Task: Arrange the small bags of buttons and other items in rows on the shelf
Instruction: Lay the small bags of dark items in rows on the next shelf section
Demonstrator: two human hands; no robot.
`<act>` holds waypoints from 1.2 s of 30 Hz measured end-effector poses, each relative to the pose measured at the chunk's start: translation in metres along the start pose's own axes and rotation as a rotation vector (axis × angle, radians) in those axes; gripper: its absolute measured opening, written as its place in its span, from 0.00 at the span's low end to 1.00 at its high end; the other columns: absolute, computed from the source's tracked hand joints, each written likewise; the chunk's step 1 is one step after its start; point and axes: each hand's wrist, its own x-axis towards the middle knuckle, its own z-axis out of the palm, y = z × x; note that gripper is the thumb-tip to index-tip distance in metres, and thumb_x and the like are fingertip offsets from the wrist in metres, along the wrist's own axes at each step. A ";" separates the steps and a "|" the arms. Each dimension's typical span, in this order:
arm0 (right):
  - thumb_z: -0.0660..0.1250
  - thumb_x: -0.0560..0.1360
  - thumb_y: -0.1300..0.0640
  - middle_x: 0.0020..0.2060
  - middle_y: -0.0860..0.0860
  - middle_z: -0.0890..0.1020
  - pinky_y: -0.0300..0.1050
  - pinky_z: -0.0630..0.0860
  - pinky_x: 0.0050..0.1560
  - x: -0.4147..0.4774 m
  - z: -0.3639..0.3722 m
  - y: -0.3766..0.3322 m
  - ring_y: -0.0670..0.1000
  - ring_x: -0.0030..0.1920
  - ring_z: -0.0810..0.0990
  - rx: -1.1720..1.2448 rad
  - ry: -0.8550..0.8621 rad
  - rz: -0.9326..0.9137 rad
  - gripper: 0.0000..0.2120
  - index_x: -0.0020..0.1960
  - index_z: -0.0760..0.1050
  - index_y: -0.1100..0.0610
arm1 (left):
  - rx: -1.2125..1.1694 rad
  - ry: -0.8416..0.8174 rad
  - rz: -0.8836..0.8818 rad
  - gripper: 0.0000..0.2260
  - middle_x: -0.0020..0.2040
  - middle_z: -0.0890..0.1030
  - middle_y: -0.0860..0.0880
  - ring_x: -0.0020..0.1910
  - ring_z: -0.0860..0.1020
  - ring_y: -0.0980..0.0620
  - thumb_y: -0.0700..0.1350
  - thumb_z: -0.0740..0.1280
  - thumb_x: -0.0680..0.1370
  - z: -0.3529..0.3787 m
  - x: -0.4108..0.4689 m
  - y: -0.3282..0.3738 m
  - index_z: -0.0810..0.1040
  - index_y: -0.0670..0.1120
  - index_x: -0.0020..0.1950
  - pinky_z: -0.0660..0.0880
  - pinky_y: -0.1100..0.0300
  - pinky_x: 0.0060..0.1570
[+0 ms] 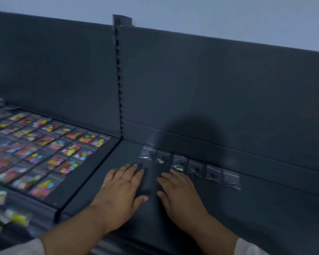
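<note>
A row of several small clear bags (191, 167) with dark items lies along the back of the dark grey shelf (265, 199). My left hand (122, 192) rests flat on the shelf, fingers straight, just in front of the row's left end. Beside it, my right hand (179, 194) also lies flat, its fingertips touching or nearly touching a bag with yellow bits (178, 165). Neither hand holds anything. On the left shelf section, many bags of colourful buttons (50, 150) sit in neat rows.
A slotted upright post (119, 80) divides the two shelf sections, with a tall dark back panel (219, 85) behind. Blurred bags with yellow-green contents (7, 208) lie on a lower level at the far left. Bare shelf surface stretches right of my hands.
</note>
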 end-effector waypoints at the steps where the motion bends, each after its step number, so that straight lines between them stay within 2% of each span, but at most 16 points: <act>1: 0.53 0.74 0.45 0.56 0.47 0.81 0.51 0.70 0.61 0.005 0.001 -0.017 0.52 0.60 0.78 0.009 -0.001 -0.023 0.21 0.58 0.78 0.50 | -0.002 -0.008 -0.044 0.31 0.60 0.80 0.46 0.59 0.78 0.47 0.65 0.53 0.72 -0.004 -0.013 -0.016 0.78 0.46 0.62 0.73 0.52 0.59; 3: 0.51 0.76 0.45 0.61 0.50 0.79 0.53 0.64 0.66 0.013 0.001 -0.055 0.54 0.65 0.74 0.050 -0.023 -0.061 0.23 0.62 0.76 0.53 | -0.048 -0.044 -0.117 0.35 0.68 0.74 0.46 0.67 0.72 0.47 0.67 0.47 0.72 -0.016 -0.043 -0.043 0.72 0.47 0.69 0.65 0.51 0.65; 6: 0.46 0.76 0.43 0.66 0.52 0.74 0.53 0.57 0.70 0.026 0.002 -0.114 0.55 0.70 0.68 0.074 -0.048 -0.121 0.28 0.66 0.72 0.54 | -0.050 -0.003 -0.143 0.43 0.77 0.55 0.49 0.76 0.53 0.49 0.69 0.35 0.66 -0.026 -0.086 -0.089 0.53 0.50 0.77 0.49 0.52 0.71; 7: 0.47 0.76 0.43 0.66 0.52 0.74 0.53 0.58 0.69 0.030 0.003 -0.135 0.55 0.69 0.69 0.063 -0.051 -0.139 0.27 0.66 0.72 0.54 | -0.049 0.016 -0.169 0.43 0.77 0.55 0.49 0.75 0.54 0.49 0.69 0.34 0.66 -0.028 -0.102 -0.104 0.52 0.50 0.77 0.48 0.53 0.71; 10: 0.50 0.75 0.43 0.62 0.51 0.78 0.55 0.68 0.65 0.042 0.009 -0.197 0.55 0.64 0.75 0.066 -0.059 -0.176 0.25 0.62 0.76 0.53 | -0.009 0.012 -0.274 0.37 0.69 0.73 0.46 0.68 0.70 0.45 0.68 0.45 0.71 -0.040 -0.148 -0.152 0.71 0.48 0.70 0.55 0.54 0.64; 12: 0.52 0.75 0.44 0.59 0.51 0.80 0.53 0.74 0.60 0.050 0.011 -0.238 0.54 0.61 0.78 0.069 -0.067 -0.195 0.23 0.59 0.78 0.53 | -0.020 0.003 -0.303 0.35 0.69 0.72 0.47 0.68 0.70 0.44 0.67 0.47 0.72 -0.042 -0.176 -0.186 0.71 0.48 0.70 0.60 0.52 0.66; 13: 0.52 0.75 0.44 0.59 0.51 0.80 0.51 0.74 0.59 0.053 0.012 -0.258 0.53 0.60 0.78 0.058 -0.041 -0.219 0.23 0.59 0.78 0.53 | -0.006 0.010 -0.312 0.35 0.69 0.72 0.48 0.67 0.71 0.45 0.67 0.47 0.72 -0.045 -0.190 -0.201 0.71 0.47 0.69 0.65 0.49 0.65; 15: 0.51 0.76 0.43 0.65 0.51 0.74 0.48 0.63 0.67 0.058 0.014 -0.299 0.54 0.67 0.72 0.102 -0.065 -0.281 0.26 0.65 0.73 0.54 | 0.029 0.010 -0.350 0.32 0.61 0.79 0.46 0.59 0.78 0.45 0.65 0.51 0.72 -0.052 -0.220 -0.229 0.77 0.46 0.63 0.75 0.48 0.54; 17: 0.45 0.76 0.41 0.72 0.50 0.64 0.44 0.50 0.71 0.064 0.016 -0.334 0.53 0.73 0.60 0.152 -0.117 -0.342 0.30 0.72 0.64 0.54 | 0.050 -0.009 -0.397 0.29 0.56 0.81 0.47 0.55 0.80 0.47 0.64 0.54 0.71 -0.056 -0.247 -0.254 0.78 0.47 0.60 0.77 0.50 0.50; 19: 0.45 0.78 0.41 0.75 0.49 0.58 0.44 0.48 0.72 0.073 0.020 -0.363 0.51 0.75 0.54 0.157 -0.127 -0.389 0.28 0.74 0.59 0.52 | 0.047 0.001 -0.452 0.28 0.56 0.81 0.48 0.54 0.81 0.47 0.64 0.54 0.71 -0.061 -0.272 -0.277 0.76 0.48 0.61 0.77 0.51 0.50; 22: 0.48 0.80 0.43 0.76 0.48 0.55 0.46 0.50 0.73 0.093 0.023 -0.401 0.49 0.75 0.52 0.170 -0.166 -0.432 0.25 0.75 0.55 0.50 | 0.063 -0.009 -0.523 0.30 0.58 0.81 0.47 0.55 0.80 0.46 0.64 0.54 0.71 -0.062 -0.297 -0.313 0.77 0.46 0.62 0.77 0.49 0.51; 25: 0.51 0.81 0.45 0.76 0.49 0.55 0.47 0.52 0.74 0.116 0.024 -0.430 0.49 0.75 0.52 0.182 -0.166 -0.462 0.24 0.75 0.56 0.50 | 0.028 0.011 -0.615 0.31 0.60 0.79 0.48 0.59 0.77 0.46 0.65 0.55 0.71 -0.061 -0.306 -0.345 0.76 0.47 0.64 0.75 0.48 0.54; 30: 0.53 0.81 0.46 0.74 0.50 0.59 0.45 0.52 0.72 0.171 0.033 -0.456 0.50 0.73 0.56 0.171 -0.145 -0.497 0.24 0.74 0.57 0.53 | 0.013 0.015 -0.675 0.33 0.64 0.77 0.49 0.63 0.74 0.47 0.66 0.50 0.71 -0.061 -0.296 -0.395 0.74 0.49 0.67 0.71 0.49 0.59; 34: 0.56 0.80 0.46 0.74 0.51 0.62 0.47 0.59 0.72 0.235 0.048 -0.475 0.51 0.72 0.61 0.227 -0.105 -0.481 0.24 0.73 0.60 0.53 | 0.059 0.031 -0.704 0.34 0.64 0.77 0.47 0.64 0.74 0.46 0.67 0.48 0.72 -0.069 -0.275 -0.441 0.74 0.48 0.67 0.70 0.48 0.60; 36: 0.56 0.80 0.46 0.73 0.50 0.62 0.45 0.58 0.72 0.267 0.053 -0.483 0.51 0.72 0.61 0.270 -0.112 -0.472 0.25 0.73 0.60 0.54 | 0.042 0.039 -0.701 0.38 0.69 0.72 0.48 0.69 0.69 0.47 0.68 0.43 0.70 -0.073 -0.260 -0.464 0.68 0.49 0.71 0.64 0.50 0.65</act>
